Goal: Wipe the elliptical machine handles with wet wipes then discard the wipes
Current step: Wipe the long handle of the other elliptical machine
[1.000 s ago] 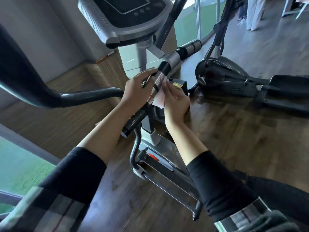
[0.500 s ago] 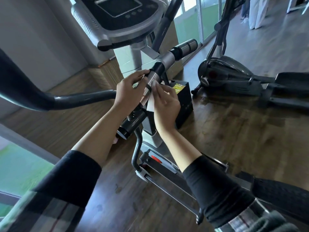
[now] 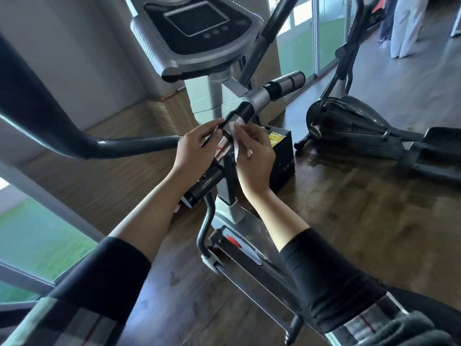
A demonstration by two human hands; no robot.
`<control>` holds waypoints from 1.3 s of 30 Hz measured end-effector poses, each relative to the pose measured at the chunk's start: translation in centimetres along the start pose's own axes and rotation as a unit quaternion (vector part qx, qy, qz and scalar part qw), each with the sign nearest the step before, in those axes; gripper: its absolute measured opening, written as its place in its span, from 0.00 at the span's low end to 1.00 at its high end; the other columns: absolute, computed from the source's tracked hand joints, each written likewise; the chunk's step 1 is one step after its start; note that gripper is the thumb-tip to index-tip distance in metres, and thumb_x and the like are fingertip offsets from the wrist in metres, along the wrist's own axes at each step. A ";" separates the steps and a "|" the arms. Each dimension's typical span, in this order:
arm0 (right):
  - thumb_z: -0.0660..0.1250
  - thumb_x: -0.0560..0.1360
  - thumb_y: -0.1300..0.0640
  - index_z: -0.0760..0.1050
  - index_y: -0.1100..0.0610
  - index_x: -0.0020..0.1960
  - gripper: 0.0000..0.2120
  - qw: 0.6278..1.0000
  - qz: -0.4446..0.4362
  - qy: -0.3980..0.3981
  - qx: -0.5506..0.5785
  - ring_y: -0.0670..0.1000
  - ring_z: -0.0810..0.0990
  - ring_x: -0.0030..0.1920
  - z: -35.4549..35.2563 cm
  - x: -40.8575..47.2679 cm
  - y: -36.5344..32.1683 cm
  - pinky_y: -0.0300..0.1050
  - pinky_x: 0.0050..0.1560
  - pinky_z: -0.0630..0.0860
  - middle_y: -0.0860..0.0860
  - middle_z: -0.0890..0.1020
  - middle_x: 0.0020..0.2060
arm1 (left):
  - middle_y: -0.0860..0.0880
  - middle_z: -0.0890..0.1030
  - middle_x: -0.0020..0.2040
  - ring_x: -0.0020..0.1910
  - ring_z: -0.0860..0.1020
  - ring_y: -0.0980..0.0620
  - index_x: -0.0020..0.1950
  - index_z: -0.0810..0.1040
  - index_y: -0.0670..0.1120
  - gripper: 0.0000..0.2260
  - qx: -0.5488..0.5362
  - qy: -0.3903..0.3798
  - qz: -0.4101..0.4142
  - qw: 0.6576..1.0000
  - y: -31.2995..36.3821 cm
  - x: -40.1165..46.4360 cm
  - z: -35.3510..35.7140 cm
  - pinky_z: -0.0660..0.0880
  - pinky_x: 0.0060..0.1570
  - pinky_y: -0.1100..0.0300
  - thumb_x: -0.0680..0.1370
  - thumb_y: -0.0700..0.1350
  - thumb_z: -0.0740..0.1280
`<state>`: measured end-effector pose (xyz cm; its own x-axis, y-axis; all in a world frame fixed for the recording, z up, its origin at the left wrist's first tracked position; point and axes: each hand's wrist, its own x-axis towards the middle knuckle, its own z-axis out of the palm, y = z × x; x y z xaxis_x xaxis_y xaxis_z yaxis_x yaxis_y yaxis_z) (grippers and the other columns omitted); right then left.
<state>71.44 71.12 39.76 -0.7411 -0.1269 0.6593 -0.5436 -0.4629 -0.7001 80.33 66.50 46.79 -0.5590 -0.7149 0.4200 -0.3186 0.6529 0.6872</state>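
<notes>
The elliptical's fixed handlebar, silver with black grips, runs diagonally below the console. My left hand rests against the left side of the bar's silver sensor section and pinches a thin dark strip there. My right hand pinches a white wet wipe against the right side of the same section. The bar's lower black grip end shows under my left wrist.
A black bin holding a yellow wrapper stands on the wood floor just behind my right hand. A long curved moving arm crosses at the left. A second exercise machine lies to the right. Someone's legs are at the far top right.
The view has shifted so the console and bar sit higher and more central. Both hands stay on the bar's silver section; the right hand with the wipe has slid slightly along it.
</notes>
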 end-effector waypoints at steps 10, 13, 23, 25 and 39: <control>0.68 0.74 0.66 0.81 0.64 0.53 0.09 0.995 -0.076 -0.044 -0.051 0.55 0.80 0.53 -0.6 0.3 0.1 0.51 0.56 0.78 0.58 0.81 0.51 | 0.57 0.83 0.50 0.52 0.80 0.58 0.61 0.80 0.56 0.12 -0.005 0.033 -0.036 0.999 -0.1 -2.1 -0.6 0.76 0.58 0.58 0.79 0.46 0.65; 0.68 0.74 0.66 0.81 0.64 0.54 0.09 0.991 -0.089 -0.066 -0.074 0.54 0.79 0.54 -0.4 1.2 -0.2 0.53 0.58 0.76 0.56 0.82 0.51 | 0.56 0.83 0.50 0.48 0.79 0.61 0.61 0.80 0.55 0.12 0.010 0.043 -0.035 0.998 -0.1 -2.7 -0.6 0.74 0.52 0.69 0.80 0.46 0.64; 0.69 0.74 0.66 0.80 0.65 0.54 0.09 0.998 0.046 -0.039 0.032 0.52 0.79 0.54 -0.5 -1.7 -1.9 0.46 0.56 0.78 0.58 0.79 0.52 | 0.58 0.83 0.53 0.50 0.78 0.64 0.62 0.79 0.55 0.13 0.025 0.057 -0.035 0.997 0.0 -3.5 -0.7 0.70 0.49 0.77 0.80 0.46 0.64; 0.69 0.74 0.66 0.81 0.65 0.53 0.09 0.996 0.081 -0.010 0.047 0.45 0.79 0.52 -0.2 -1.7 -2.8 0.37 0.55 0.77 0.59 0.79 0.50 | 0.58 0.83 0.50 0.46 0.77 0.66 0.62 0.79 0.55 0.12 0.033 0.055 -0.030 0.998 -0.1 -3.3 -0.8 0.69 0.46 0.80 0.80 0.46 0.64; 0.69 0.73 0.68 0.80 0.67 0.51 0.08 0.921 0.306 0.112 0.214 0.34 0.79 0.40 1.3 -4.8 -3.9 0.28 0.43 0.74 0.60 0.79 0.50 | 0.59 0.81 0.45 0.40 0.79 0.65 0.64 0.78 0.55 0.13 0.050 0.023 0.039 0.998 -2.0 -2.8 -1.7 0.72 0.42 0.76 0.80 0.49 0.64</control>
<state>77.62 72.43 39.70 -0.9457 -0.3174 0.0706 0.1726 -0.6738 -0.7184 83.85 66.79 45.21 -0.5509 -0.6695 0.4983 -0.3518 0.7277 0.5888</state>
